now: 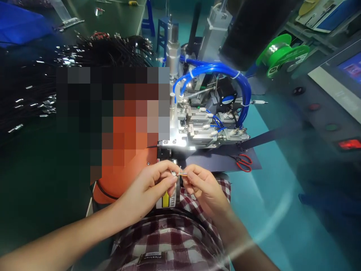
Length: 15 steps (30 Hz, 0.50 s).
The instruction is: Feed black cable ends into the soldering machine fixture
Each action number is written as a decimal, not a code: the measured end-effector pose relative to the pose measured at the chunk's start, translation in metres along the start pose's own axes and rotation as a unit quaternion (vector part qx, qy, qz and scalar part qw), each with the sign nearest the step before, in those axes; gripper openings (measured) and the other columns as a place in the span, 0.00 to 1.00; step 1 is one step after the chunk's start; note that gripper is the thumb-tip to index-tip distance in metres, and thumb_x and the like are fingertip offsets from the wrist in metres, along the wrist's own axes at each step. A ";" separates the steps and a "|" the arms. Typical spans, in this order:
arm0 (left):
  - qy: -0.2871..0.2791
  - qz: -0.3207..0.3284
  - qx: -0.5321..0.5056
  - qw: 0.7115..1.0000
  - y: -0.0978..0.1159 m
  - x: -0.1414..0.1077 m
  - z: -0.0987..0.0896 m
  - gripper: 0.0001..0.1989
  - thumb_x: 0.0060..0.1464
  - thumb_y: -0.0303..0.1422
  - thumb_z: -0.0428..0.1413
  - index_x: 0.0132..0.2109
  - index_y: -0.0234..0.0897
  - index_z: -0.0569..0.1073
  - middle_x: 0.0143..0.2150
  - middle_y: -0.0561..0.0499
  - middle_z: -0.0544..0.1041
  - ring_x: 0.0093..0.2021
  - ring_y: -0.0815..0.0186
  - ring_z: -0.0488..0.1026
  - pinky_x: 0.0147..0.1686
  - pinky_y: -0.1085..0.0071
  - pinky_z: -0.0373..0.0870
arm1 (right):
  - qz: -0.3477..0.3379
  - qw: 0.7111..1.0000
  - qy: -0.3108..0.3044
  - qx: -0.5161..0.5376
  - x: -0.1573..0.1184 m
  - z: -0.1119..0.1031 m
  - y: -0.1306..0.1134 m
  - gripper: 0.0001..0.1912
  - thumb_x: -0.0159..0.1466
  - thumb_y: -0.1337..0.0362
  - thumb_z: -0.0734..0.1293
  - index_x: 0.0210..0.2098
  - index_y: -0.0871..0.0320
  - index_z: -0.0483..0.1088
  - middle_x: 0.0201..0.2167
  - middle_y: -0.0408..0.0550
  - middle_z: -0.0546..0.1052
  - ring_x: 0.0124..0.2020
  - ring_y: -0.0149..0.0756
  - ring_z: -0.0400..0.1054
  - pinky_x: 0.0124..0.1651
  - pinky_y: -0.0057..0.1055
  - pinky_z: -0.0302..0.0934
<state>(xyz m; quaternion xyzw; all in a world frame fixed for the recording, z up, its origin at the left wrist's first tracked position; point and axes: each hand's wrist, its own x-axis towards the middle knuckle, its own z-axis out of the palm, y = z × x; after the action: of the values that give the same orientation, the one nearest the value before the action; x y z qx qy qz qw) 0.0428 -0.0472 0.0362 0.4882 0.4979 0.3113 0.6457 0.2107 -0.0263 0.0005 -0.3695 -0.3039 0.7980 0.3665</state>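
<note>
In front of my lap, both hands meet fingertip to fingertip over a few thin wires (183,174), white and yellow-orange. My left hand (159,180) pinches them between thumb and forefinger. From the other side, my right hand (201,182) pinches the same wires, leaving a short stretch visible between the fingertips. A thin white strand stands up at the left fingertips. The wire ends are hidden by my fingers. Just behind and below the left hand sits a cylindrical part with a yellow and white label (166,201), beside an orange rounded housing (138,162).
A machine with metal cylinders (201,130) and blue air tubes (222,69) stands ahead. Red-handled scissors (244,162) lie on its dark base plate (220,160). A green spool (282,56) and control panel (316,109) are right. Black wires (121,49) lie left; part is pixelated.
</note>
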 end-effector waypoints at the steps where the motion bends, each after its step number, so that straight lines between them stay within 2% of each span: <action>1: 0.000 -0.006 -0.015 1.000 -0.001 0.000 0.000 0.11 0.60 0.35 0.49 0.48 0.37 0.67 0.24 0.57 0.67 0.24 0.73 0.61 0.22 0.78 0.55 | -0.004 1.000 0.004 -0.004 0.001 0.000 0.000 0.11 0.58 0.60 0.69 0.26 0.61 0.69 0.21 0.39 0.66 0.20 0.22 0.55 0.23 0.21 0.50; 4: -0.011 -0.016 -0.060 0.998 -0.002 0.002 -0.001 0.12 0.60 0.35 0.49 0.50 0.38 0.65 0.26 0.56 0.70 0.22 0.74 0.62 0.20 0.79 0.57 | -0.014 1.000 0.007 -0.012 0.002 -0.001 0.001 0.11 0.59 0.59 0.68 0.27 0.61 0.70 0.22 0.40 0.67 0.20 0.23 0.57 0.24 0.21 0.51; 8: 0.006 -0.022 -0.083 0.996 -0.001 0.005 -0.004 0.08 0.58 0.34 0.51 0.44 0.38 0.68 0.28 0.56 0.70 0.22 0.75 0.64 0.20 0.80 0.59 | -0.011 1.000 0.002 -0.009 0.005 0.001 0.003 0.10 0.59 0.60 0.68 0.26 0.60 0.70 0.22 0.40 0.68 0.20 0.23 0.58 0.23 0.21 0.51; 11: 0.035 -0.026 -0.074 0.996 0.002 0.006 -0.005 0.05 0.57 0.33 0.54 0.40 0.37 0.71 0.25 0.58 0.66 0.20 0.78 0.58 0.16 0.83 0.53 | -0.011 1.000 0.005 -0.018 0.007 0.003 0.005 0.09 0.59 0.62 0.69 0.26 0.59 0.69 0.22 0.40 0.68 0.20 0.23 0.58 0.24 0.21 0.51; 15: 0.038 -0.030 -0.113 0.992 0.010 0.009 -0.005 0.05 0.57 0.33 0.54 0.38 0.36 0.71 0.21 0.60 0.63 0.17 0.80 0.52 0.14 0.83 0.49 | -0.018 0.999 0.008 -0.038 0.008 0.004 0.004 0.08 0.58 0.62 0.69 0.26 0.59 0.69 0.21 0.39 0.67 0.21 0.24 0.58 0.24 0.22 0.52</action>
<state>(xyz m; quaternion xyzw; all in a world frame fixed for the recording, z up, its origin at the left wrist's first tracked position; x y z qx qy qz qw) 0.0420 -0.0343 0.0420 0.3843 0.4984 0.3643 0.6864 0.2024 -0.0228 -0.0037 -0.3843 -0.3378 0.7760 0.3688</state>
